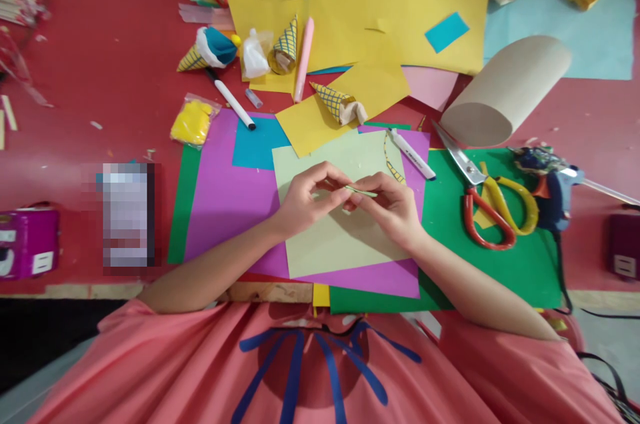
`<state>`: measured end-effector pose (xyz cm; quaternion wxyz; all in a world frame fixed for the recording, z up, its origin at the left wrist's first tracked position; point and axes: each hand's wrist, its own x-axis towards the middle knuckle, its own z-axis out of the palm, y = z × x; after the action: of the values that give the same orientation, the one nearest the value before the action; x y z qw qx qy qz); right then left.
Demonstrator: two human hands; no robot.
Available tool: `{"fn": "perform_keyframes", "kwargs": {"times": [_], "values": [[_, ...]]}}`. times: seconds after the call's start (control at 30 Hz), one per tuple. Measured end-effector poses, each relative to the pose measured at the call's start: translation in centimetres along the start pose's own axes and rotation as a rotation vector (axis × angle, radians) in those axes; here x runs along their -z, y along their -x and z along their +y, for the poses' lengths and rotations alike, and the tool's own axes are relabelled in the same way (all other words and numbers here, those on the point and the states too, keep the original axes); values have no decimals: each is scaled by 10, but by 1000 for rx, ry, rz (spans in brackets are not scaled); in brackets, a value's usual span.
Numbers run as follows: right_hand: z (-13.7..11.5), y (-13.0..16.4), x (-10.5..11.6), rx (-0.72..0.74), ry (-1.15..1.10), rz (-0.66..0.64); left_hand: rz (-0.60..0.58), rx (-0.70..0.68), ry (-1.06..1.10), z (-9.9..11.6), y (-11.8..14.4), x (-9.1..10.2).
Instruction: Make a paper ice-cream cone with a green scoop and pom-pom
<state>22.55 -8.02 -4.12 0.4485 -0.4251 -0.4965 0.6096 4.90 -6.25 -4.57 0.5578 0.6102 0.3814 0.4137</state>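
both hands meet over the middle of the near edge of the counter (100,77), above a pale green sheet (320,237). left hand (305,201) and right hand (393,207) each pinch one end of a thin pale green paper strip (361,192), fingertips closed on it; the strip is lifted slightly off the sheet, lying roughly level between them.

pale green sheet lies on a purple sheet (225,197), which overlaps a dark green sheet (500,264) toward the right edge. a blue square (255,144) sits on the purple sheet's far side.

right of the hands: a white marker (413,154) just beyond the right hand, then scissors (483,201) with red and yellow handles on the dark green sheet, and a blue glue gun (550,191) beside them. a brown card roll (505,91) lies further back.

far side: big yellow paper (390,4), several checked paper cones (335,101), a pink stick (303,57), another marker (231,101), a bag of yellow bits (193,121). a purple box (27,241) sits at the left near corner.
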Motion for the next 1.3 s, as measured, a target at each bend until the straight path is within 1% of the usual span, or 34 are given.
{"fn": "perform_keyframes", "kwargs": {"times": [0.13,0.27,0.4,0.53,0.63,0.73,0.83,0.9,0.97,1.03,1.17,1.23,1.3], "values": [[1,-1,1,0,-12,12,30,-87,-37,-1,0,1],[2,-3,2,-11,-25,-1,11,-144,-35,-4,-2,2],[4,-4,3,-15,-76,-31,-2,-141,-28,-5,-4,3],[5,-4,2,-24,-58,-50,-8,-120,-6,-5,-3,3],[6,-2,-1,30,35,-40,7,-89,7,-5,-3,3],[6,1,-2,145,254,-1,37,-38,30,-6,-3,2],[6,3,-1,278,469,27,28,24,70,-7,-2,1],[5,4,0,334,527,25,4,63,98,-7,-1,1],[5,5,2,354,525,5,-16,87,131,-8,0,2],[4,5,2,323,476,-15,-28,90,162,-8,1,3],[3,5,1,140,227,-23,-37,86,191,-7,2,2],[2,4,-1,56,132,-15,-29,57,185,-6,2,1],[1,4,-1,10,91,-8,-17,-1,170,-4,2,0]]}}
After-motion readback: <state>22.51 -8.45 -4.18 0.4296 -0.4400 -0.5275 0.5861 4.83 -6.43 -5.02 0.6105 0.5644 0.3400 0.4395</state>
